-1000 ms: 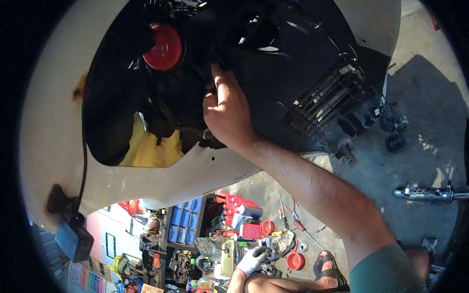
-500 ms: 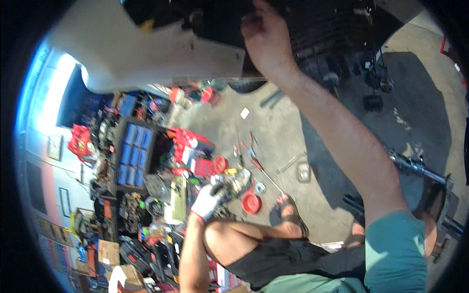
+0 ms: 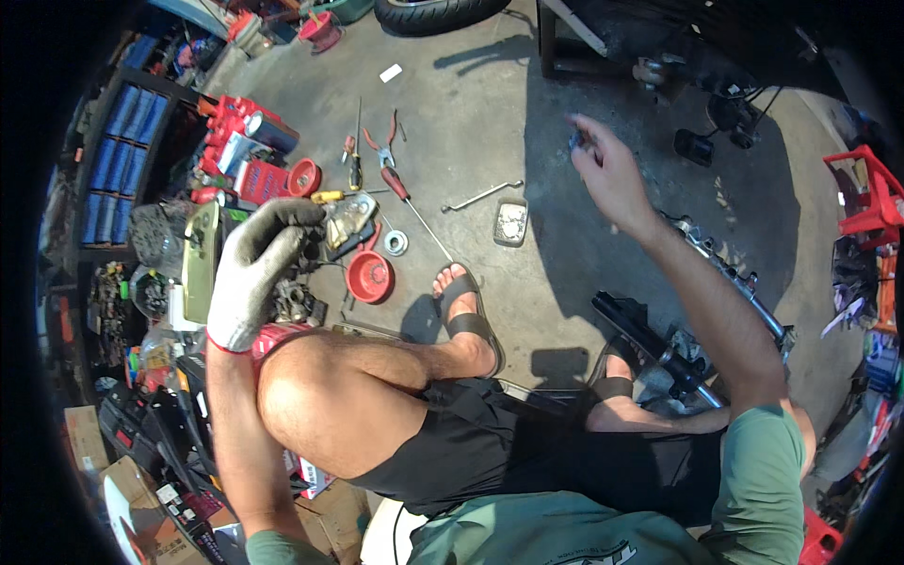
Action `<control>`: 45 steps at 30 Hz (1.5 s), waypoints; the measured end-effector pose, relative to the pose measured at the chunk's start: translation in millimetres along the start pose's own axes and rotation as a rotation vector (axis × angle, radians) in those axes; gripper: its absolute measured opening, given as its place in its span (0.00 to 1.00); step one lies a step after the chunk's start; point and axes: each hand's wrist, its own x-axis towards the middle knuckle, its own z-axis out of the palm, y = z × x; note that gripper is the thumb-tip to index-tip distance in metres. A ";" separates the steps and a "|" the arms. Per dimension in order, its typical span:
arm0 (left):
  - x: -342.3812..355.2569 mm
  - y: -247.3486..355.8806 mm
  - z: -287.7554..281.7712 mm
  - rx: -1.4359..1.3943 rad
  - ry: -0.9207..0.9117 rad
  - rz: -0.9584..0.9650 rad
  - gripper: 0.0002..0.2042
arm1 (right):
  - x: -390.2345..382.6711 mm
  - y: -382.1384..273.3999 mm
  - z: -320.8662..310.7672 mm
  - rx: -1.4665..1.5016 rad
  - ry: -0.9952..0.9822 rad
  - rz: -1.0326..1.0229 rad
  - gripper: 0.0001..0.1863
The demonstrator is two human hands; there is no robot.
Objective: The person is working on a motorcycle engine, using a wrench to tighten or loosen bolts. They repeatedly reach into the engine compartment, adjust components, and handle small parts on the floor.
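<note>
My left hand (image 3: 252, 273) wears a white glove greyed at the fingers. It hovers by my knee, its fingers loosely curved and the thumb apart, with nothing plainly held. Just beyond it on the floor are a red bowl (image 3: 369, 277), a pale metal cover (image 3: 348, 218) and a dark metal part (image 3: 297, 303). My bare right hand (image 3: 612, 179) is raised over the shaded floor, its thumb and fingers closed around a small bluish thing (image 3: 575, 140), too blurred to name.
A long red-handled screwdriver (image 3: 414, 209), pliers (image 3: 382, 146), a wrench (image 3: 482, 195) and a small metal tray (image 3: 510, 222) lie ahead. Metal fork tubes (image 3: 720, 259) lie at right. A tire (image 3: 443, 17) stands far ahead; a red plastic stool (image 3: 862, 193) stands far right.
The view has tilted down toward the floor. My right hand has come down from the dark underside of the pale panel to over the floor, a small bluish thing now showing at its fingertips.
</note>
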 end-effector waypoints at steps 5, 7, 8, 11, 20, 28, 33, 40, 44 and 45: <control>60.9 -70.4 23.1 0.094 -0.131 -0.012 0.13 | -36.6 75.6 17.5 -0.166 -0.214 0.231 0.24; 81.0 -118.7 54.7 0.052 -0.209 -0.070 0.13 | -46.9 95.2 27.1 -0.162 -0.280 0.292 0.24; 91.1 -146.0 73.1 0.059 -0.252 -0.054 0.14 | -52.5 104.9 30.9 -0.160 -0.308 0.321 0.24; 116.7 -213.5 141.8 0.133 -0.281 -0.051 0.15 | -60.7 115.0 39.2 -0.248 -0.387 0.401 0.22; 143.2 -268.8 278.0 0.200 -0.110 -0.139 0.16 | -70.1 136.9 64.5 -0.423 -0.445 0.233 0.21; 142.4 -266.3 300.4 0.098 -0.002 -0.214 0.15 | -52.4 135.3 113.4 -0.673 -0.467 -0.203 0.23; 145.6 -259.6 299.8 0.062 -0.015 -0.252 0.15 | -41.2 147.7 126.2 -0.727 -0.533 -0.209 0.23; 145.9 -264.4 302.8 0.081 -0.015 -0.221 0.16 | -34.5 158.0 127.8 -0.780 -0.602 -0.240 0.24; 146.7 -267.0 303.4 0.025 -0.037 -0.257 0.16 | -32.1 156.4 129.1 -0.792 -0.642 -0.252 0.24; 146.4 -266.8 303.1 0.004 -0.036 -0.265 0.16 | -31.8 156.9 129.5 -0.792 -0.643 -0.251 0.24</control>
